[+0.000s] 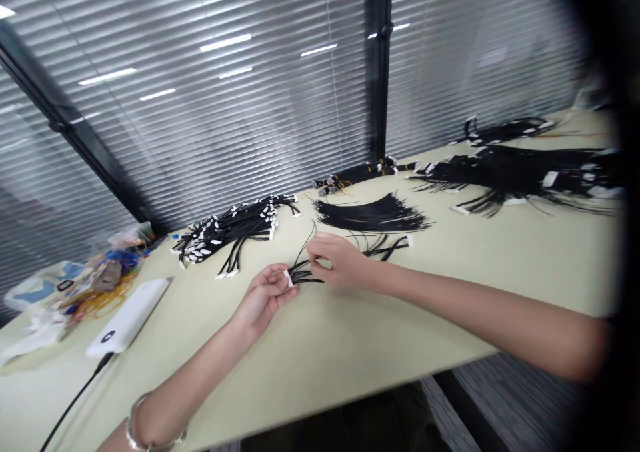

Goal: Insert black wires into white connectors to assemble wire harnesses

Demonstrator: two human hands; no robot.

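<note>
Near the middle of the table, my left hand (267, 295) pinches a small white connector (289, 278) with several black wires running out to the right. My right hand (337, 260) is closed over these wires just right of the connector, thumb and forefinger together; what its fingertips grip is too small to make out. Beyond my right hand the black wires (373, 245) continue toward another white connector (411, 241). Behind the hands lies a fanned bundle of loose black wires (375, 213).
A pile of black cables with white connectors (235, 229) lies behind my left hand. More black cables (515, 172) spread at the right. A white power bank (129, 317) with a black cord and mixed bags (113, 272) are at the left. Blinds stand behind the table (320, 352).
</note>
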